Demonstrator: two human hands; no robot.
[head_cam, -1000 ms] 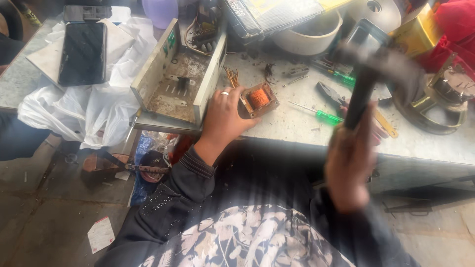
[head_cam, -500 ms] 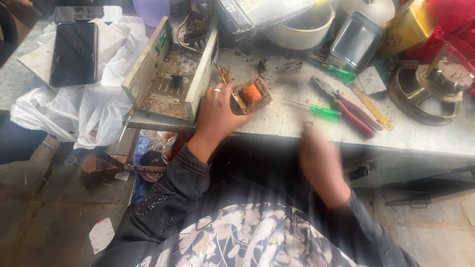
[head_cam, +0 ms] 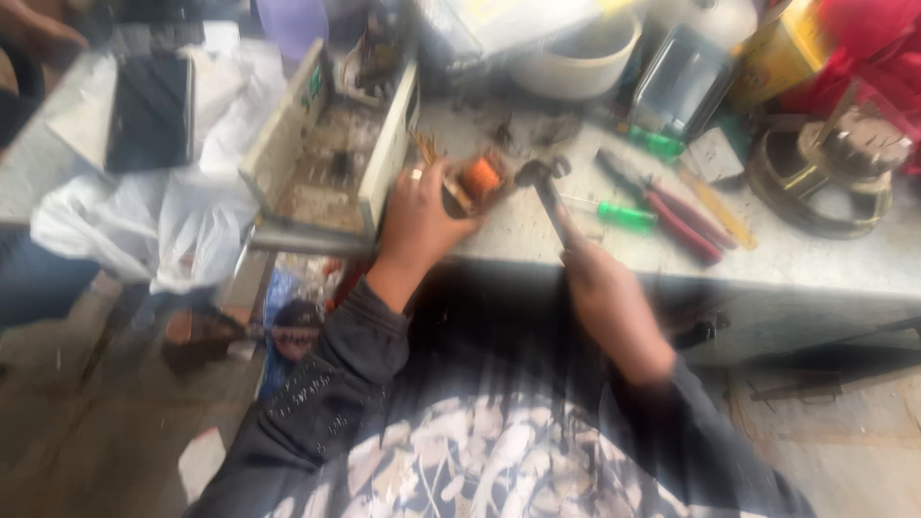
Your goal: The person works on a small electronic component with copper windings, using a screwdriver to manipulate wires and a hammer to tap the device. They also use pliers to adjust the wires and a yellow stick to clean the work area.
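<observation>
My left hand point(head_cam: 418, 217) grips a small transformer with an orange coil point(head_cam: 477, 180) and holds it down on the grey workbench point(head_cam: 815, 259). A ring shows on one finger. My right hand point(head_cam: 602, 288) is closed on the handle of a dark hammer point(head_cam: 544, 188), whose head sits right beside the transformer. The frame is blurred by motion.
An open cream metal chassis point(head_cam: 331, 158) lies left of my left hand. A green-handled screwdriver point(head_cam: 614, 213), red-handled pliers point(head_cam: 672, 209), a white bowl point(head_cam: 576, 59), a round motor part point(head_cam: 825, 177), a white plastic bag point(head_cam: 163, 225) and a dark phone point(head_cam: 149, 110) crowd the bench.
My right hand had the hammer raised high, swung it down below the bench edge, and now its head is at the transformer. My left hand has kept its grip on the transformer.
</observation>
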